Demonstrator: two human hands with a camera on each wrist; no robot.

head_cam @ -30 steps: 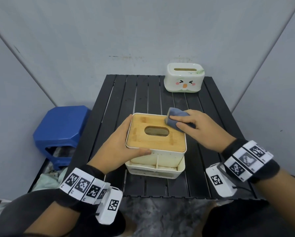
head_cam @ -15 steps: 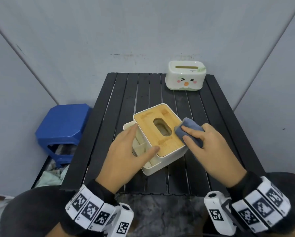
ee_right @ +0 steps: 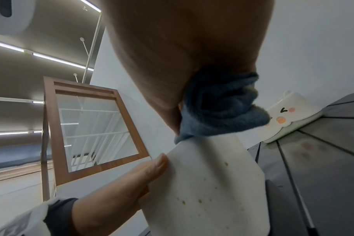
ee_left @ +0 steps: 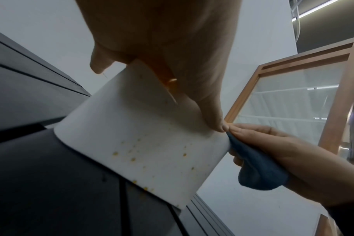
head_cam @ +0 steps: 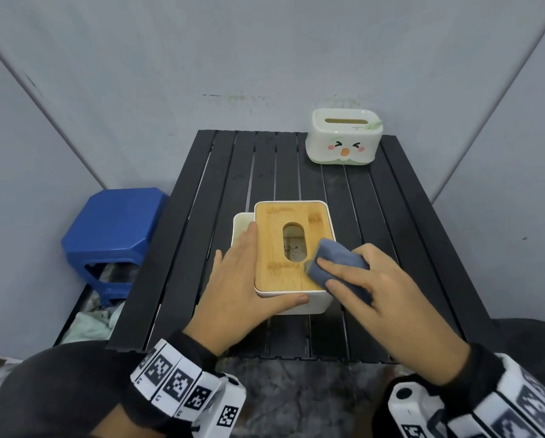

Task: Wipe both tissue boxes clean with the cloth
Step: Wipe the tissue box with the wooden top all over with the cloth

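Note:
A white tissue box with a bamboo lid [head_cam: 280, 248] stands mid-table, its side tray to the left. My left hand [head_cam: 242, 279] holds its left side, with the thumb along the front wall. My right hand [head_cam: 372, 298] grips a folded blue-grey cloth [head_cam: 337, 260] and presses it on the lid's front right corner. In the left wrist view the front wall [ee_left: 141, 143] carries orange-brown specks, and the cloth [ee_left: 259, 169] hangs past its edge. The right wrist view shows the cloth [ee_right: 218, 108] on the box's top edge [ee_right: 208, 183]. A second white box with a duck face [head_cam: 344, 137] sits back right, untouched.
The black slatted table [head_cam: 265, 172] stands in a corner of grey walls. A blue plastic stool [head_cam: 113, 235] is on the floor to the left, with a pale rag [head_cam: 91, 324] beside it. The table's front edge lies just under my wrists.
My left hand has turned the bamboo-lid box a quarter turn, so its side tray now points left. The cloth has gone from the lid's far right area to its front right corner.

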